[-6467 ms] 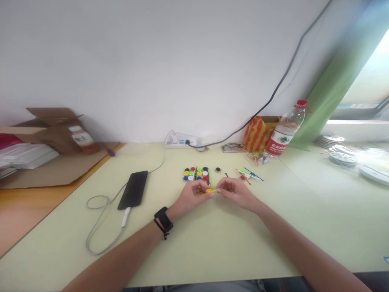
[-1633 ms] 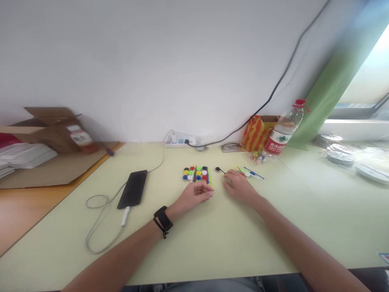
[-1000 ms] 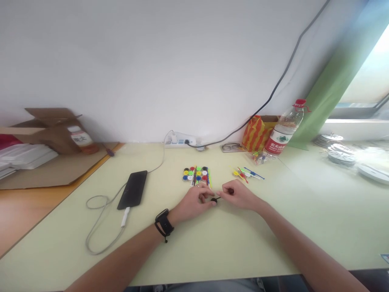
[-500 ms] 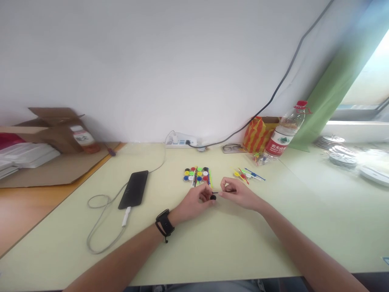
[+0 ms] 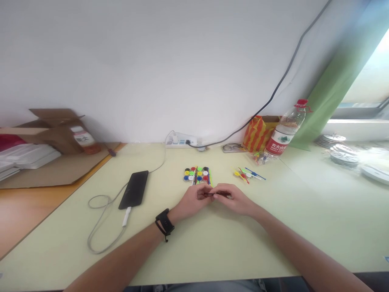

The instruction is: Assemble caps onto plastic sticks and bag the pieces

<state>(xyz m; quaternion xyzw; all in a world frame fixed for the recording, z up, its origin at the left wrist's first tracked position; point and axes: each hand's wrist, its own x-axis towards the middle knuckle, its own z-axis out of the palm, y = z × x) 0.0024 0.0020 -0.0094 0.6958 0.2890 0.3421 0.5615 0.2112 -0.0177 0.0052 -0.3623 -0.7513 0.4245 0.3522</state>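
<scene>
Black stick (image 5: 209, 194), held lengthwise over the bench (image 5: 219, 247) between left hand (image 5: 193, 200) and right hand (image 5: 235, 198); clock centred on that meeting point, twelve towards the wall (image 5: 194, 73). Just changed: hands drawn together, fingertips now touching or very nearly so, instead of slightly apart as half a second ago. Left fingers closed in a pinch about the stick's nine o'clock part, right fingers closed on its three o'clock part. Black disc, visible at the left fingertips half a second ago, now out of sight; probably tucked among the fingers, though impossible to tell whether joined to the stick. Gone, too, from the former resting place on the bench towards twelve.

At two o'clock, in a loose group: yellow piece (image 5: 236, 173), formerly in both hands, now lying near red piece (image 5: 243, 176), white piece (image 5: 249, 174) and blue piece (image 5: 253, 173). At ten to eleven o'clock, just beyond the left hand, coloured discs (image 5: 199, 173) in rows with coloured sticks (image 5: 209, 174) alongside, apparently undisturbed. At nine, well apart, phone (image 5: 133, 190) on its cable, likewise unmoved.

Likely meaning: handling of the yellow piece over, and work now on the black one, at a close two-handed stage; result hidden by the fingers.
</scene>
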